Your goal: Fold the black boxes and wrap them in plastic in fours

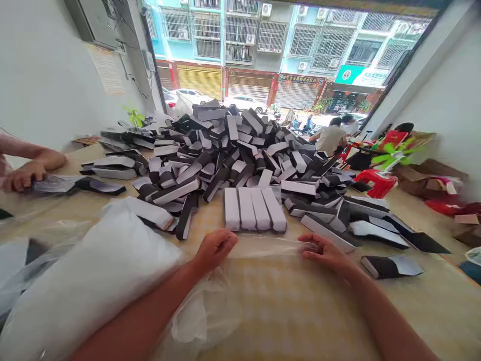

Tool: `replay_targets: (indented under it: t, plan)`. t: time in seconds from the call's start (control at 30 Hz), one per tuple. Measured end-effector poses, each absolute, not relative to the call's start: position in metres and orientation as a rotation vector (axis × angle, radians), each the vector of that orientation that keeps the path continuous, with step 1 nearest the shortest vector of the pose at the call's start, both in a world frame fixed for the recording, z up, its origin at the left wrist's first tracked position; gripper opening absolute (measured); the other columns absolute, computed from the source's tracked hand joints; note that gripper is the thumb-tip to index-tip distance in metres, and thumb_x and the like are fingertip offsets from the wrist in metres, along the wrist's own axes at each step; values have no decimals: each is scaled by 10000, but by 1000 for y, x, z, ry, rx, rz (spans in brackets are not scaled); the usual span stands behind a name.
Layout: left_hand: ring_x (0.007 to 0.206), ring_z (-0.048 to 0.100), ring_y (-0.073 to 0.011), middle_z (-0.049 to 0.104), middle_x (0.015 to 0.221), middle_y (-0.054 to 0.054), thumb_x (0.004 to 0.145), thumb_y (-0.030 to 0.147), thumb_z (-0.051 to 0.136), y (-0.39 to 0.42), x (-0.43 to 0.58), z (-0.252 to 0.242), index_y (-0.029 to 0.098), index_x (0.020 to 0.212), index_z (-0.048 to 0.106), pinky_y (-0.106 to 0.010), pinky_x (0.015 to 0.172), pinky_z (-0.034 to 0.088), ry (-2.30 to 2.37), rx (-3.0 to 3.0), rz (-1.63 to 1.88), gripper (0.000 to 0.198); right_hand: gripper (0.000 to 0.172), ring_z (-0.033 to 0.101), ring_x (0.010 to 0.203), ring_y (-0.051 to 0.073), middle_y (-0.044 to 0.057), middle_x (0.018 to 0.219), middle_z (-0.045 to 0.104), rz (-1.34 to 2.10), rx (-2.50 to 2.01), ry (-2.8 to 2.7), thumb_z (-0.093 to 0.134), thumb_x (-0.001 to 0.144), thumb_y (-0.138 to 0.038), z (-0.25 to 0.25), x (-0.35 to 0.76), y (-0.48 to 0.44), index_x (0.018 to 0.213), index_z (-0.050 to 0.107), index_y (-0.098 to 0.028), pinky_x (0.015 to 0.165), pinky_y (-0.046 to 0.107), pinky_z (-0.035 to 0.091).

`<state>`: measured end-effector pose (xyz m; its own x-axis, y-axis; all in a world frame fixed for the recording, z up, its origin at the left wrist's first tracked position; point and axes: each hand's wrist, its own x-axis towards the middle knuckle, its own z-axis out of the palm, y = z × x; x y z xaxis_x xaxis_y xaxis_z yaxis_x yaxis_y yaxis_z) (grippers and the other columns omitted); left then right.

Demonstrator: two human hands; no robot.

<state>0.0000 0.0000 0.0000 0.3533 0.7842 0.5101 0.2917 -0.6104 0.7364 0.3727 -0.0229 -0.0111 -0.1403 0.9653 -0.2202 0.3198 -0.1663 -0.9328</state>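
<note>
Between my hands stretches the edge of a clear plastic bag (263,246), drawn out nearly flat. My left hand (215,250) is closed on its left end, and my right hand (323,250) pinches the right end. Just beyond the bag's edge lies a row of several narrow white boxes (248,208), side by side with dark gaps between them. Clear film shows by their far right corner; the boxes seem to lie inside the bag, though its outline is hard to make out.
A large heap of black-and-white boxes (233,145) covers the table's far side. A stack of clear bags (93,271) lies beside my left arm. At far left, another person's hand (24,175) rests by a wrapped piece. One loose black-and-white box (391,266) lies right.
</note>
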Motion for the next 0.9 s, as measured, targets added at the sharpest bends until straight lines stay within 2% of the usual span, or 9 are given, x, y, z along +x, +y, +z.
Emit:
replay_targets:
  t: [0.07, 0.17, 0.27, 0.57, 0.73, 0.9]
  plan:
    - [489, 519, -93, 548, 572, 26, 970, 500, 457, 1, 0, -3, 166, 774, 646, -213, 511, 402, 978, 1951, 1223, 431, 597, 595, 682, 167, 4, 774, 678, 1262, -1555, -1395, 831, 599, -656, -14, 369, -23, 955, 671, -205, 602, 273, 448]
    - [424, 494, -84, 513, 525, 57, 971, 518, 448, 2, 0, -5, 173, 836, 642, -204, 474, 395, 1018, 1780, 1233, 418, 584, 525, 585, 143, 13, 729, 676, 1153, -1570, -1286, 770, 619, -735, -14, 362, -23, 849, 669, -208, 522, 265, 384]
    - [392, 486, -84, 503, 487, 73, 972, 516, 441, 2, 2, -4, 179, 867, 634, -197, 449, 386, 1043, 1673, 1236, 402, 564, 495, 567, 139, 22, 724, 687, 1052, -1529, -1216, 747, 641, -751, -7, 353, -24, 813, 685, -217, 522, 271, 376]
    - [360, 492, -96, 519, 444, 78, 972, 496, 400, 3, 4, 2, 183, 886, 606, -208, 451, 398, 1205, 1583, 1220, 384, 603, 571, 615, 173, 40, 687, 702, 1000, -1447, -1109, 651, 673, -818, -7, 332, -24, 740, 682, -220, 517, 272, 379]
    - [348, 477, -106, 495, 478, 79, 959, 515, 394, 6, 3, 0, 184, 929, 611, -223, 413, 369, 1298, 1605, 1168, 397, 632, 507, 533, 165, 29, 607, 648, 959, -1503, -1184, 547, 738, -841, -3, 325, -25, 638, 638, -224, 499, 295, 367]
    - [430, 478, -117, 494, 478, 57, 951, 426, 440, 9, 1, -3, 186, 868, 641, -236, 498, 370, 1430, 1778, 1178, 325, 624, 468, 512, 172, 10, 555, 570, 852, -1568, -1263, 517, 750, -834, -4, 323, -26, 573, 572, -238, 512, 311, 372]
